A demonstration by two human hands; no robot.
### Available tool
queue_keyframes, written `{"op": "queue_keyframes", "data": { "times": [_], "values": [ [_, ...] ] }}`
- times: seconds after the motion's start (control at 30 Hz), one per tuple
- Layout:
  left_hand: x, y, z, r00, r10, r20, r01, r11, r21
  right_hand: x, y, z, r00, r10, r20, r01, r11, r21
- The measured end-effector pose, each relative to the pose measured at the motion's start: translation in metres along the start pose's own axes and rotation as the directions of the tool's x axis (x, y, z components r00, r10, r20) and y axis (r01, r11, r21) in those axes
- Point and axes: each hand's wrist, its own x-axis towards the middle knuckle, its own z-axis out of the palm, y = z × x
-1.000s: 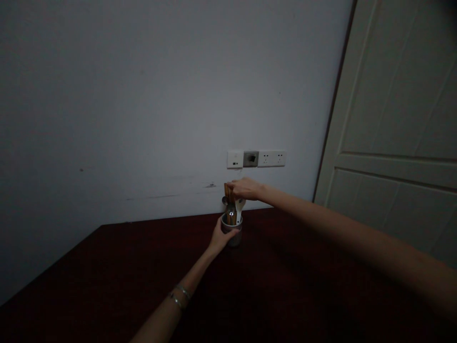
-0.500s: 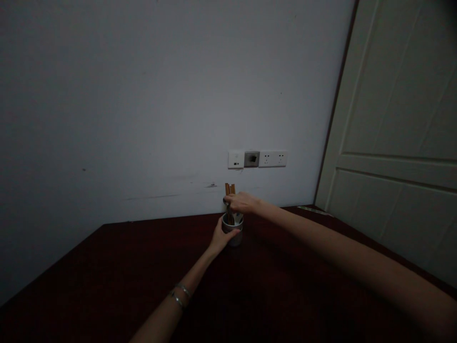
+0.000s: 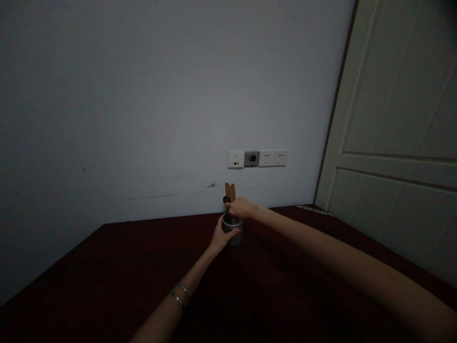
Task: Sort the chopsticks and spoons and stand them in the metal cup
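Observation:
My left hand (image 3: 222, 237) is wrapped round the side of a grey utensil cup (image 3: 235, 239), thumb across its front. Several wooden chopsticks (image 3: 230, 190) stand upright in the cup. A dark, rounded spoon bowl (image 3: 226, 199) shows beside the chopsticks, near my right fingertips. My right hand (image 3: 241, 208) is just above the cup's rim, its fingers closed among the utensils. What they grip is hidden by the hand itself, as is most of the cup's mouth.
The cup stands on a dark red table (image 3: 160, 257) close to a pale wall (image 3: 160, 95). Switches and sockets (image 3: 266, 158) are on the wall behind. A panelled door (image 3: 396, 119) stands at right, with a patterned strip (image 3: 314, 210) lying near the table's back right.
My right hand has moved down from the chopstick tops to just above the cup's rim, now covering the white utensil and the second spoon. My left hand stays on the cup.

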Motion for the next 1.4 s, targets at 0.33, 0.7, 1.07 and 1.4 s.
{"op": "queue_keyframes", "data": {
  "times": [0.33,0.7,1.07,1.4],
  "values": [
    [0.001,0.001,0.000,1.000,0.006,0.010,-0.006,1.000,0.014,-0.003,0.001,-0.003,1.000,0.008,0.009,-0.009,1.000,0.024],
    [-0.001,0.007,0.000,1.000,-0.021,-0.011,0.021,1.000,0.014,-0.024,0.012,-0.025,0.993,0.075,-0.086,-0.066,0.993,0.100],
    [0.001,0.007,-0.001,1.000,0.012,0.016,-0.013,0.999,0.045,-0.070,0.021,0.053,0.690,0.664,-0.290,-0.269,0.607,0.748],
    [0.002,0.004,-0.002,1.000,0.009,0.030,-0.010,0.999,0.046,-0.045,-0.046,0.145,0.596,0.787,0.162,-0.007,-0.196,0.981]
  ]
}}
